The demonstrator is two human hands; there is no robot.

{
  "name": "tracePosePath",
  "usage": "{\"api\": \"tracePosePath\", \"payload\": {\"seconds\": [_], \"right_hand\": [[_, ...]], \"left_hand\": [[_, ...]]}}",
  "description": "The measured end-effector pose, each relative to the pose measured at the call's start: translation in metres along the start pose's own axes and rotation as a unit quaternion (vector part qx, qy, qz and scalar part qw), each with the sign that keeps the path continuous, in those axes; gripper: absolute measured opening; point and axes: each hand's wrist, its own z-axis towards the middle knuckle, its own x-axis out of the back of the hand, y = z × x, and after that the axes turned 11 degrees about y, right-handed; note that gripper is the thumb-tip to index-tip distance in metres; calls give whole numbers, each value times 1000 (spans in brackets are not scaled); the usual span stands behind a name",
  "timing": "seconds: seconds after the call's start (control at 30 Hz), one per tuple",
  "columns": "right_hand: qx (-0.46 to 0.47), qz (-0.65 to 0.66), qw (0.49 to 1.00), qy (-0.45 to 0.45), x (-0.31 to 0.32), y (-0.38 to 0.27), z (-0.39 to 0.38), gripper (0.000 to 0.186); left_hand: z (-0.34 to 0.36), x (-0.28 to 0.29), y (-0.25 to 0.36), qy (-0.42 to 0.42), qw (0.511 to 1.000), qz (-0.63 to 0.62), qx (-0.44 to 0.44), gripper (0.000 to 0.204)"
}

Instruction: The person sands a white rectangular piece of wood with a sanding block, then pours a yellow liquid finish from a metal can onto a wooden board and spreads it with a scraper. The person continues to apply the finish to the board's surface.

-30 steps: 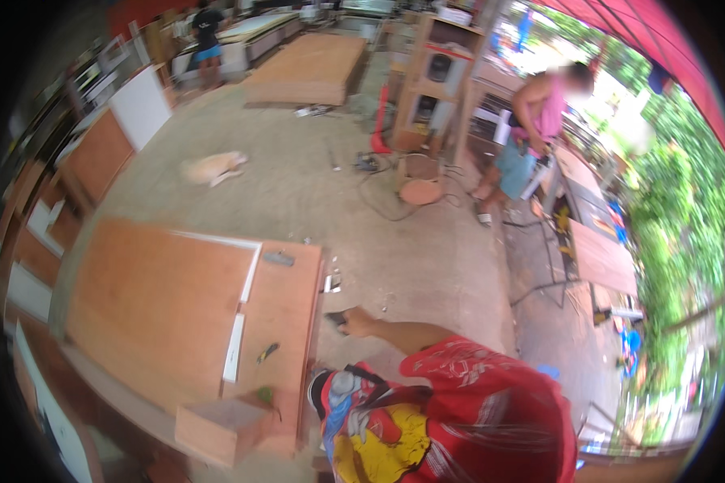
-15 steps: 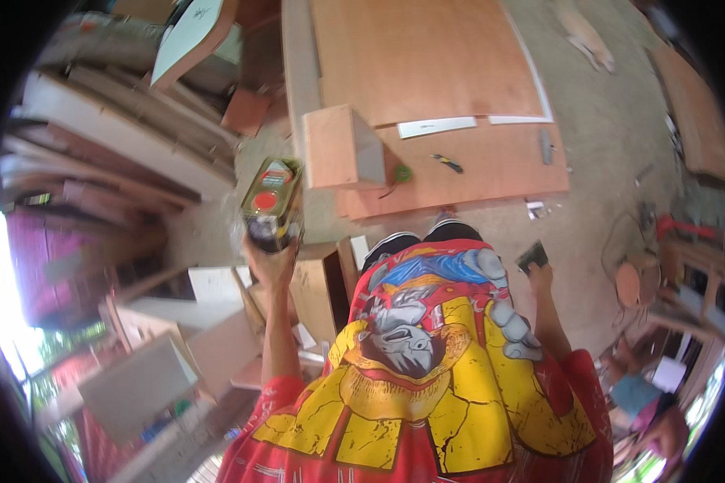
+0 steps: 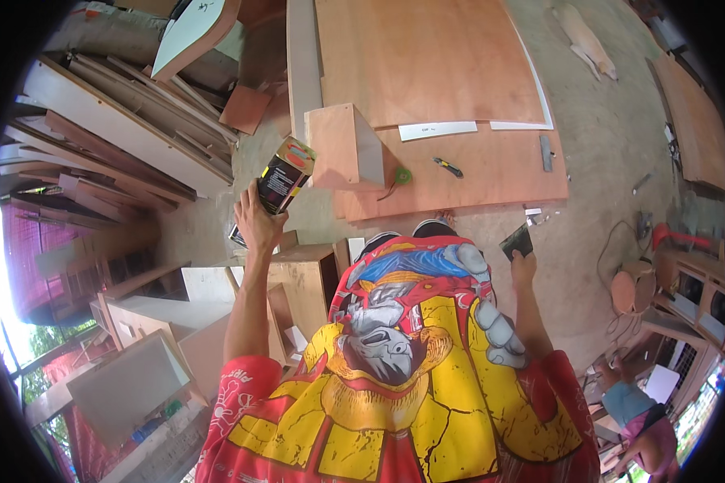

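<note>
Two things held: a rectangular can (image 3: 288, 173) at left, a dark flat piece (image 3: 517, 240) at right.
The person's left hand (image 3: 258, 219) is wrapped around the near end of the tilted can, just beside a wooden box (image 3: 330, 149); whether can and box touch cannot be told. Well apart, the right hand (image 3: 524, 267) grasps the near edge of the dark flat piece, above the floor (image 3: 600, 153). Ahead, a brown panel (image 3: 491, 181) bears a green tape measure (image 3: 403, 175) and a utility knife (image 3: 449, 167).

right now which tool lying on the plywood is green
The round tape measure beside the wooden box; the knife is yellow and dark, the bar-shaped tool grey.
</note>
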Motion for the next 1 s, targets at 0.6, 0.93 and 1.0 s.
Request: {"api": "tracePosePath", "payload": {"seconds": [0.6, 0.93, 1.0], "right_hand": [[-251, 104, 961, 46, 33, 150, -70, 41], [-147, 113, 981, 65, 23, 112, -23, 32], [-154, 130, 978, 61, 25, 91, -16, 30]], "left_hand": [[70, 2, -22, -55, 976, 151, -146, 99], [77, -1, -25, -78, 969, 178, -150, 94], [77, 3, -27, -73, 968, 181, -155, 93]]}}
